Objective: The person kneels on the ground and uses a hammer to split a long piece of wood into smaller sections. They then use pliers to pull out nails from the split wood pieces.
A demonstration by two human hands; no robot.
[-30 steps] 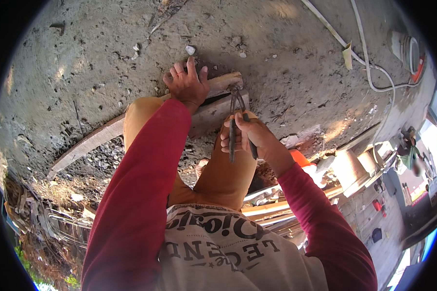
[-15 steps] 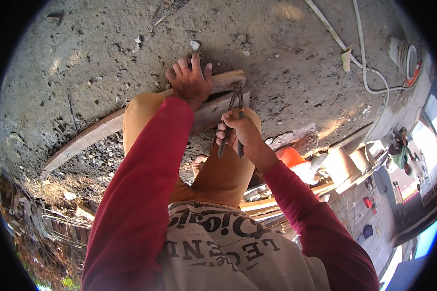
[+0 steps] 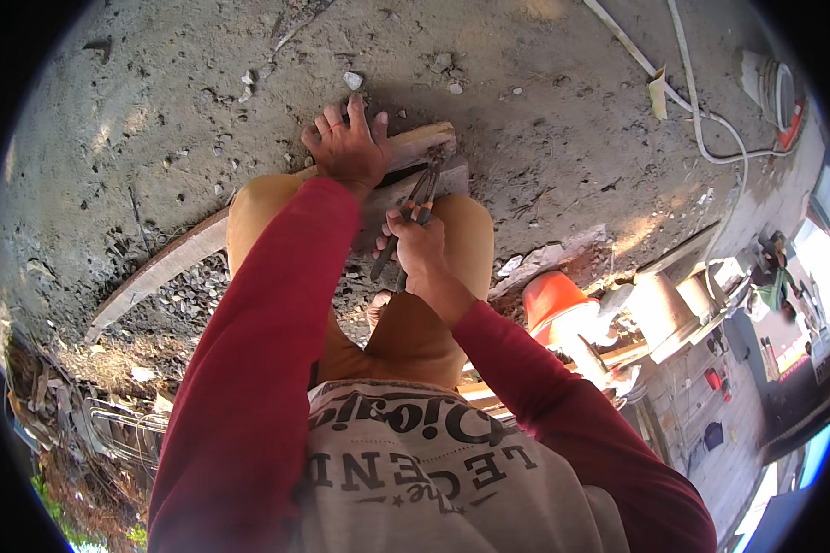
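My left hand (image 3: 350, 152) presses on a long wooden plank (image 3: 161, 275), its fingers spread over the far edge. In my right hand (image 3: 415, 247) is a pair of long-handled pincers (image 3: 426, 192), my fingers wrapped round the handles. The pincers' jaws meet the plank near its right end; what they bite on is too small to make out. A second board (image 3: 450, 182) lies just on the near side of the plank. Both pieces of wood lie in front of my bent knees, and my left knee hides part of the plank.
Small stones and gravel dot the dirt ground (image 3: 203, 120). To the right stand an orange bucket (image 3: 553, 300) and pale containers (image 3: 659, 309). A pale hose (image 3: 701, 138) snakes toward a white bucket (image 3: 765, 92) at the far right. Scrap wood and bent metal rods (image 3: 124, 419) lie lower left.
My right hand has shifted left, and the pincers' handles have swung left with it, so the tool now leans. The left hand stays on the plank.
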